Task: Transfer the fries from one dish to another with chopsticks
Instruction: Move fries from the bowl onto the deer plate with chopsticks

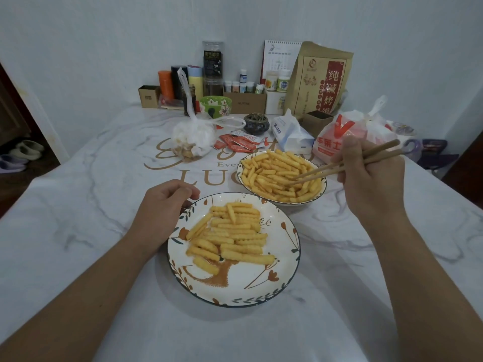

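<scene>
fries are heaped in the far bowl; more lie on the near plate. chopsticks are gripped by the right hand, tips down among the bowl's fries. the left hand is rested by the plate's rim, fingers loosely curled, holding nothing. a marbled white cloth is spread beneath; bags, jars and boxes are crowded against a pale wall.
</scene>
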`<state>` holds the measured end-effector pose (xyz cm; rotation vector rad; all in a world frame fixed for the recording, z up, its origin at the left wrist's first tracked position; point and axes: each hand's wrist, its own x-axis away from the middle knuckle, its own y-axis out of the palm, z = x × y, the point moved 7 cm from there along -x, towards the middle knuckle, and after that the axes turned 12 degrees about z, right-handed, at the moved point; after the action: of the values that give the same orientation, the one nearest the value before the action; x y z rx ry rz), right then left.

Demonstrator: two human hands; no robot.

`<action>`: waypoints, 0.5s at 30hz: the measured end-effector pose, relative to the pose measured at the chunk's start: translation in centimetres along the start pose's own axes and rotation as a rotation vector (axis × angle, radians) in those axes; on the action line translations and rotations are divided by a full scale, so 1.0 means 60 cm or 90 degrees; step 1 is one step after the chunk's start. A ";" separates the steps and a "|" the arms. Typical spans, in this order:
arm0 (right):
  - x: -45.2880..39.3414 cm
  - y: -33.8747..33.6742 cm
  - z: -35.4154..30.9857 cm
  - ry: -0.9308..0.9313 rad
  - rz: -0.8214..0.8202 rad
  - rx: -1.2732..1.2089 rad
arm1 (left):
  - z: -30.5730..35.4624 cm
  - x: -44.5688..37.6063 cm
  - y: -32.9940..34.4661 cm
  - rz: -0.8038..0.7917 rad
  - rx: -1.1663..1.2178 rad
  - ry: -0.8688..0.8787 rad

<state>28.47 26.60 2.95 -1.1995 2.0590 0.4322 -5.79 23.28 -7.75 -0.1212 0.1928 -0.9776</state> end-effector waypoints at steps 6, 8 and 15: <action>0.005 -0.014 -0.004 0.213 0.113 -0.249 | 0.001 0.000 -0.001 -0.001 0.000 -0.001; 0.011 -0.001 -0.006 0.299 0.067 -0.307 | 0.001 0.000 0.000 0.000 0.000 0.001; 0.047 0.048 -0.019 0.339 -0.248 -0.260 | 0.001 -0.001 0.000 -0.005 0.004 0.003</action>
<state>24.61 25.65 1.55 -2.1003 2.1406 0.3810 -5.82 23.35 -7.67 -0.1135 0.1942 -0.9868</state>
